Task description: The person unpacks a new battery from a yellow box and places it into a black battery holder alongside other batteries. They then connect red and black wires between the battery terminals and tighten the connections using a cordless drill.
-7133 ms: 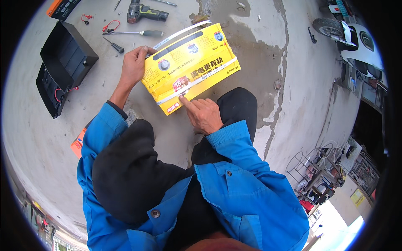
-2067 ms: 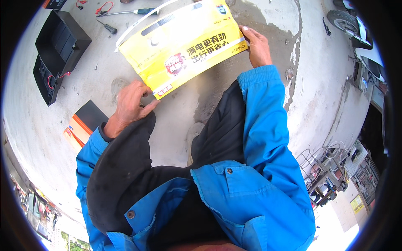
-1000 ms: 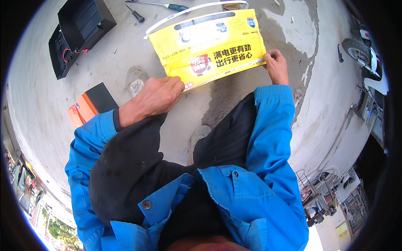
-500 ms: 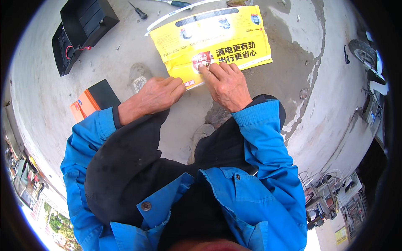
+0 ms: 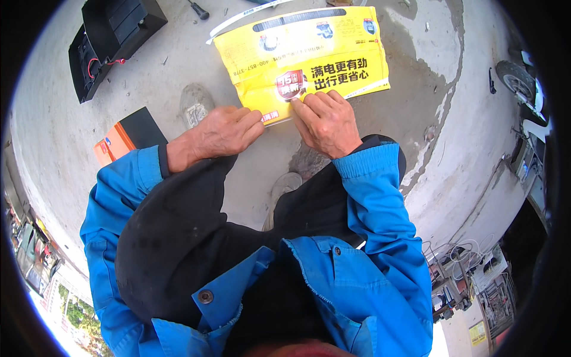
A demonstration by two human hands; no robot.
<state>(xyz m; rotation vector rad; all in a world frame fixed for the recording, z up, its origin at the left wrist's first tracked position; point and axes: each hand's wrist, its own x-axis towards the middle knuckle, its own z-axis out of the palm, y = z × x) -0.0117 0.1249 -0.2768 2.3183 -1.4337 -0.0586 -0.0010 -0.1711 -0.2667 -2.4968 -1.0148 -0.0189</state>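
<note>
A yellow printed cardboard carton [image 5: 256, 77] lies on the floor in front of me. A long slot in its far part shows something dark and ribbed inside. My left hand [image 5: 223, 132] has its fingers curled closed on the carton's near left corner. Along the near edge, right of that, my right hand [image 5: 329, 124] grips the cardboard with bent fingers, its thumb by the red badge. The fingertips of both hands are partly hidden. A white strip [image 5: 238, 21] runs along the carton's far left side.
At the far left stands an open black plastic case [image 5: 122, 35] with a red wire [image 5: 92, 66]. A screwdriver [image 5: 199, 10] lies beside it. An orange and black box [image 5: 134, 137] sits by my left forearm. A wheel [image 5: 516, 80] stands far right.
The right thumb and fingers have drawn back a little toward the near edge, uncovering more of the red badge. My left hand keeps its hold on the corner. The view has shifted slightly.
</note>
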